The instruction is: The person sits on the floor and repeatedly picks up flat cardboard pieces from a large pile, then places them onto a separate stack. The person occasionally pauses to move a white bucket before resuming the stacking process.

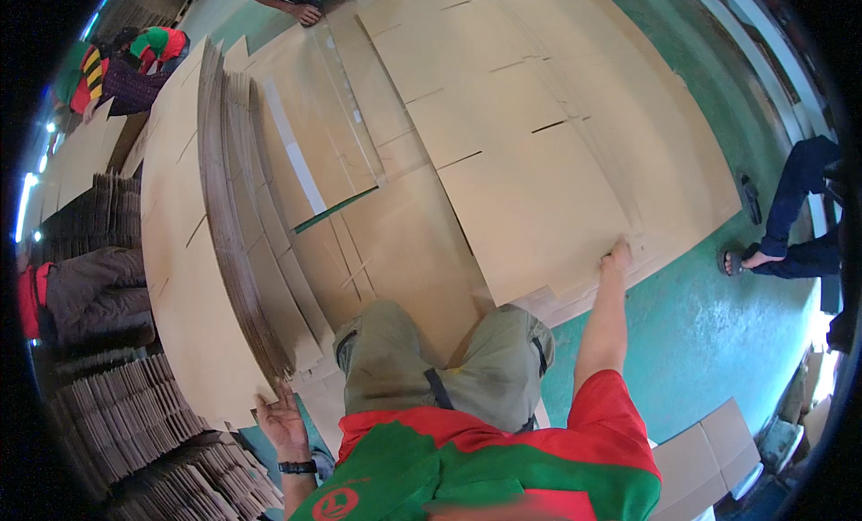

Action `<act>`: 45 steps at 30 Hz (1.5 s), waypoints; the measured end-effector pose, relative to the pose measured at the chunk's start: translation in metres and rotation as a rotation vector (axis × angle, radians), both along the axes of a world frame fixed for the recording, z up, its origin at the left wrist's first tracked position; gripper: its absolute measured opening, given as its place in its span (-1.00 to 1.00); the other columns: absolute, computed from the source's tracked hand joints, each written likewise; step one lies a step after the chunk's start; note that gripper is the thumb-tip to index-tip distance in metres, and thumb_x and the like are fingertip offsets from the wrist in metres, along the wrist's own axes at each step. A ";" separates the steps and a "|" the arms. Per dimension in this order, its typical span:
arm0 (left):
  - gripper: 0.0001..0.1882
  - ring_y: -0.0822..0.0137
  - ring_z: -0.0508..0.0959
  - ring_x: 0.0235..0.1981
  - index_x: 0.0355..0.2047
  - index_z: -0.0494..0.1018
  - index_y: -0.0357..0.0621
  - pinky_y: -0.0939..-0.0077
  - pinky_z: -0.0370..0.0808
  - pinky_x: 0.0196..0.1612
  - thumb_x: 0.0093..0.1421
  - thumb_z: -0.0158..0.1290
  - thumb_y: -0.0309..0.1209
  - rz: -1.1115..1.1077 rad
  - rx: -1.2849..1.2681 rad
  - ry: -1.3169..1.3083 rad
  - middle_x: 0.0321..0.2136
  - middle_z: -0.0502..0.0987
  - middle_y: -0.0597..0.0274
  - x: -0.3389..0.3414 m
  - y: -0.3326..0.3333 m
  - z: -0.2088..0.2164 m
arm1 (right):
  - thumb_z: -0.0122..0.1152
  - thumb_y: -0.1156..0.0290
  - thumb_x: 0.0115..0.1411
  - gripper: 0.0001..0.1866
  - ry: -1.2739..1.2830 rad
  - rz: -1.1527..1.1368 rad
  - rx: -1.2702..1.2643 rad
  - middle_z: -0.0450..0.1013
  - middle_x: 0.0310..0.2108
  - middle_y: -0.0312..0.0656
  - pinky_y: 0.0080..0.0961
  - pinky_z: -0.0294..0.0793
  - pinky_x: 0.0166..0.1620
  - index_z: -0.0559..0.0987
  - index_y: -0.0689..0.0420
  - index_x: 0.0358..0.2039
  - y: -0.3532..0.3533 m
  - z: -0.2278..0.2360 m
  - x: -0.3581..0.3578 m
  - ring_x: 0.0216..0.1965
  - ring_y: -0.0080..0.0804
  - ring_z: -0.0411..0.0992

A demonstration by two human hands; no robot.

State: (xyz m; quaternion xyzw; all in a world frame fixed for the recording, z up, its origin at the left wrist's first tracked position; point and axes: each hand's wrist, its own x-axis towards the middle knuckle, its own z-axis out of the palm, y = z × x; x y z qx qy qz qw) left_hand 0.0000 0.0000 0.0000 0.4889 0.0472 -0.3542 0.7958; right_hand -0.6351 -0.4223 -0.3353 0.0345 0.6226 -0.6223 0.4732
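Flat cardboard sheets with cut slots spread out before my knees. On the right lies a wide slotted cardboard sheet [530,198]; my right hand [617,253] is closed at its near right edge, fingertips partly hidden. To my left a tall stack of cardboard sheets [184,243] leans over, its layered edges facing the middle. My left hand [282,420], with a dark wristband, grips the near corner of that stack, fingers at the edge. Between the two lies a lower cardboard sheet [395,243] with a pale strip and a narrow opening showing green floor.
Bundled cardboard [126,413] stands in rows at the lower left. Several people work at the left, and another person's hand [307,15] rests at the far edge. At the right, a seated person's foot [732,262] is on the green floor [700,315]. A folded carton [709,449] lies behind my right side.
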 end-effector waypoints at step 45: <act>-0.19 -0.18 -0.09 0.41 0.37 0.05 -0.05 -0.32 -0.33 0.35 0.21 -0.05 0.05 -0.797 0.781 -1.817 0.36 0.07 -0.05 -0.062 -0.684 -0.360 | -0.14 -0.28 0.28 -0.12 0.510 -0.660 0.312 0.28 0.22 0.03 0.06 0.45 0.16 0.30 0.34 0.23 -0.028 0.098 -0.035 0.14 0.08 0.35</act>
